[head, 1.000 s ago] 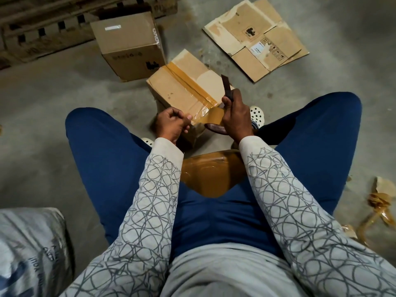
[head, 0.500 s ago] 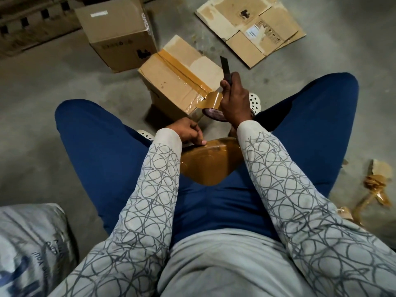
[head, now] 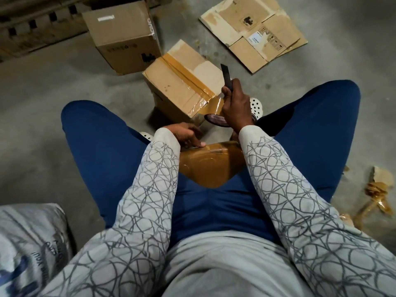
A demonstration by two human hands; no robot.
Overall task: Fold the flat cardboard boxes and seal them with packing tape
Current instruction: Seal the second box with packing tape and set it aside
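A folded cardboard box (head: pixel 180 82) stands on the floor between my knees, with brown tape along its top seam. From its near corner a strip of tape (head: pixel 214 105) runs to the tape roll (head: pixel 215 120). My right hand (head: pixel 236 109) holds the roll and grips a dark cutter (head: pixel 226 77), which points up over the box. My left hand (head: pixel 187 136) is low, its fingers laid out on the front edge of the tan stool (head: pixel 212 166) that I sit on. It holds nothing that I can see.
A second assembled box (head: pixel 122 37) stands behind the first. Flat cardboard sheets (head: pixel 252 28) lie at the far right and a wooden pallet (head: pixel 32 24) at the far left. A printed sack (head: pixel 27 243) is by my left hip. Crumpled tape scraps (head: pixel 377 189) litter the floor on the right.
My left hand has let go of the tape at the box corner and dropped to the stool edge. My right hand keeps the roll and cutter by the box.
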